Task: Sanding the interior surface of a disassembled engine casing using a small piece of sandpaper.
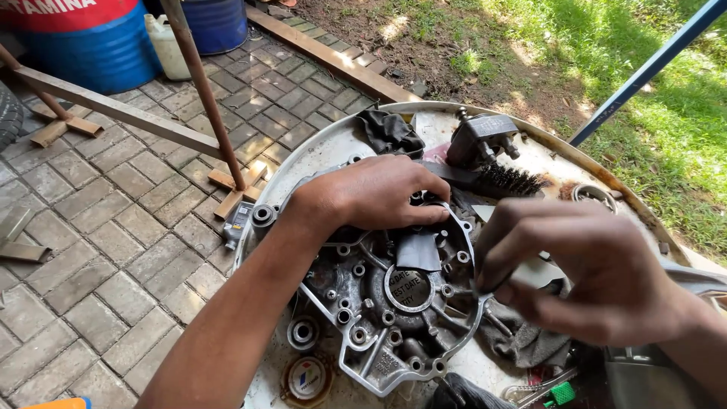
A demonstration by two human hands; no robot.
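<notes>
Left hand [375, 193] is pressing flat on the top rim of the engine case cover [394, 303] lying on the round table [318, 148], right hand [583, 269] is pinching its right edge—looking heavy, rigid, greasy, best gripped by the rim.

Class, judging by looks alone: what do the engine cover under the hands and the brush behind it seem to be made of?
Engine cover: likely cast aluminium, dull grey and grimy, with moulded ribs and bolt bosses. Brush: probably steel wire, with dark, stiff, thin bristles; its handle is hidden.

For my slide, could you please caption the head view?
Left hand steadies a metal engine casing while right hand works its rim.
</notes>
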